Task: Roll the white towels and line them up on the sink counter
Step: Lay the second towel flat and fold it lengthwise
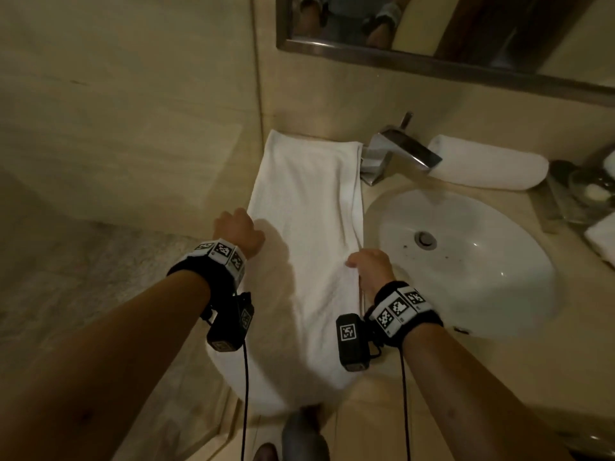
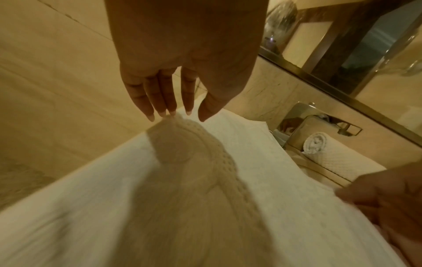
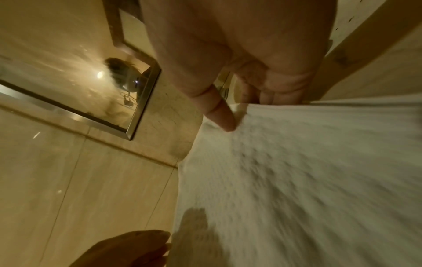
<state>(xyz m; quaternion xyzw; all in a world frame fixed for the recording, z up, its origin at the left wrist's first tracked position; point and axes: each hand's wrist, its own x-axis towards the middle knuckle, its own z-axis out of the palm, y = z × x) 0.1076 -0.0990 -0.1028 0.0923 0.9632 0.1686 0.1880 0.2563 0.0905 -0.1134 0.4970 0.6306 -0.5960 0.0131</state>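
Note:
A long white towel (image 1: 309, 201), folded lengthwise, lies flat on the counter (image 1: 376, 414) left of the sink, from the back wall to the front edge, where its near end hangs over. My left hand (image 1: 238, 227) is at its left edge, fingers straight, their tips touching the towel (image 2: 251, 144) in the left wrist view. My right hand (image 1: 362, 264) pinches the right edge of the towel (image 3: 308, 162), thumb on top and fingers behind the fold. A rolled white towel (image 1: 489, 164) lies behind the basin, right of the faucet.
The white sink basin (image 1: 466, 261) is right of the flat towel, with a chrome faucet (image 1: 396, 151) behind it. A glass dish (image 1: 592, 191) and another white cloth (image 1: 602, 237) sit at the far right. A mirror (image 1: 432, 28) hangs above; a tiled wall closes the left side.

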